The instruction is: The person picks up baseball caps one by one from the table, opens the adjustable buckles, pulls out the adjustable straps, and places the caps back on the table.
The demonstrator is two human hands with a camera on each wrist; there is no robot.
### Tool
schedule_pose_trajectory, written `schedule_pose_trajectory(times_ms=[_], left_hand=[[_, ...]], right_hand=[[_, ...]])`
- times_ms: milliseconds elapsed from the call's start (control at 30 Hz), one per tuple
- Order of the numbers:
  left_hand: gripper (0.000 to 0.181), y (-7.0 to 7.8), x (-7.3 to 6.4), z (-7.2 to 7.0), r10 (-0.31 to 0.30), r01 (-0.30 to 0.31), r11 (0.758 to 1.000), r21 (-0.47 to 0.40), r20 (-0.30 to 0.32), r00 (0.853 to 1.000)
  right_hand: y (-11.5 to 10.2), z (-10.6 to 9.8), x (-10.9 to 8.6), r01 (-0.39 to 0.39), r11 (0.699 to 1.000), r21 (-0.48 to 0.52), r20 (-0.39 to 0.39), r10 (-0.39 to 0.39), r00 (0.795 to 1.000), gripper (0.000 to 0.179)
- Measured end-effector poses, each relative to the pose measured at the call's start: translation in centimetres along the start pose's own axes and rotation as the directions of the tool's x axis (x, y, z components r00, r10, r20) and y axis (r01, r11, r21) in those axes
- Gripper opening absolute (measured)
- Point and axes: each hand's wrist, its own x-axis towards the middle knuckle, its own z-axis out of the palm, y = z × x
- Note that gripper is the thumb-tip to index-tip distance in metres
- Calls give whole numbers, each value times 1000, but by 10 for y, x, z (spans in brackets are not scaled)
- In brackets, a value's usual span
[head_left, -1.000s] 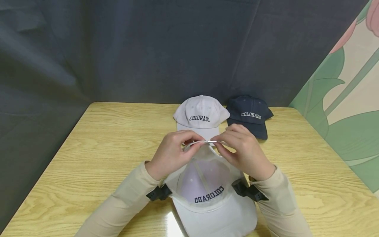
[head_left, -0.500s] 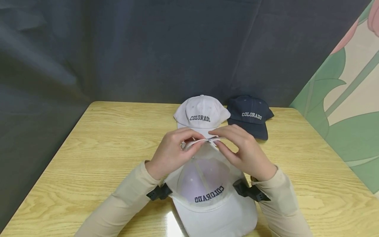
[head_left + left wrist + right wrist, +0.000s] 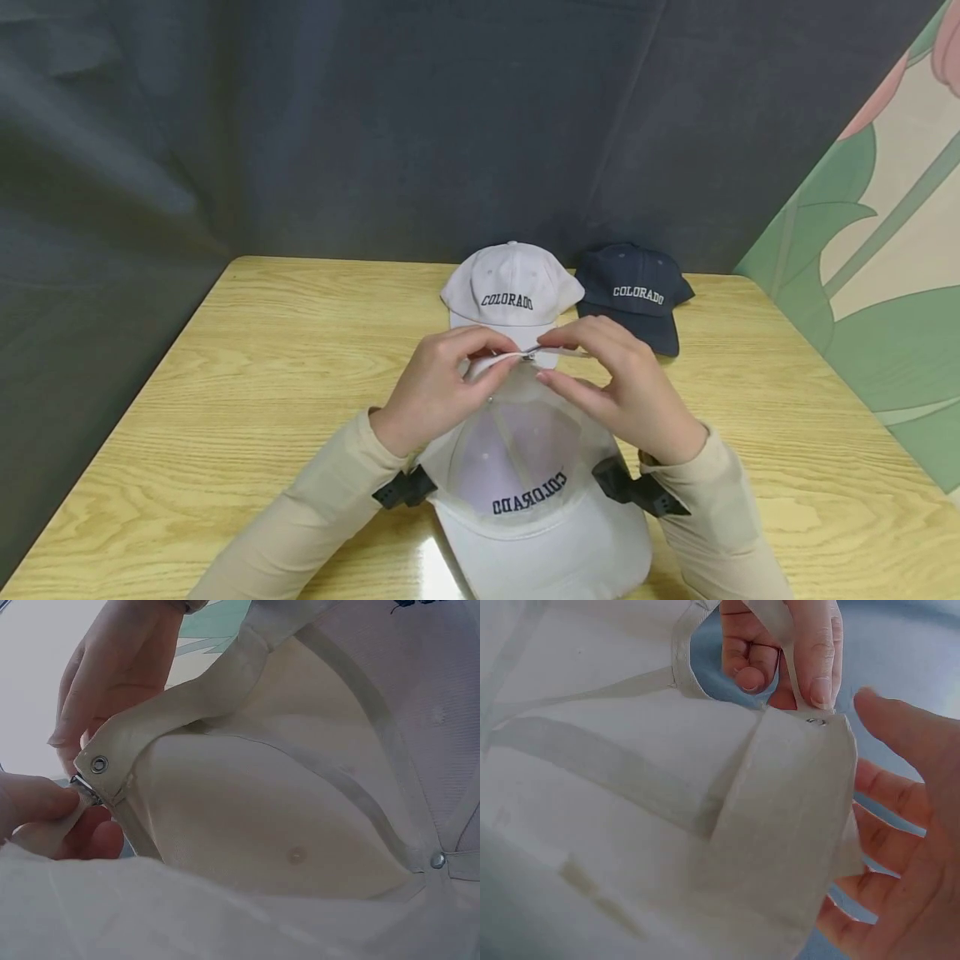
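A white cap (image 3: 558,554) lies with its inside up and its brim toward me, in the head view. My left hand (image 3: 435,392) pinches the cap's back strap (image 3: 491,361) between thumb and fingertips, beside a small metal buckle (image 3: 86,789). On the other side of the buckle is my right hand (image 3: 637,392). Its fingers touch the back edge of the cap, while its thumb (image 3: 900,724) stands apart from the fabric in the right wrist view. A metal eyelet (image 3: 99,764) shows at the strap's corner in the left wrist view.
Behind the hands stand a second white cap (image 3: 513,283) and a navy cap (image 3: 633,292), both lettered COLORADO. They rest on a wooden table (image 3: 247,400). A dark curtain (image 3: 420,125) hangs behind it, and a floral panel (image 3: 870,275) borders the right side.
My right thumb and fingers have loosened and spread from their pinch at the buckle, and the right hand has shifted slightly right. My left hand keeps its pinch in place.
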Motion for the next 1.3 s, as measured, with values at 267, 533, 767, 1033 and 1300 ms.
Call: schedule_pose_trajectory(times_ms=[267,533,767,1033,1300], left_hand=[[7,-1,0,1,13,-13,1000,0,-18,1000],[6,0,0,1,15,-15,1000,2,-27,1000],[6,-1,0,2,13,-13,1000,-27,-14,1000],[8,-1,0,3,18,-18,999,-36,8,1000],[8,-1,0,3,38,-38,998,-56,-2,999]], right_hand=[[0,2,2,35,999,-23,-67,-36,997,38],[0,4,2,33,997,-76,-90,-40,995,42],[0,7,2,18,996,-89,-69,-24,997,41],[0,9,1,23,993,-119,-53,-30,998,28],[2,9,1,17,991,-135,-101,-31,994,39]])
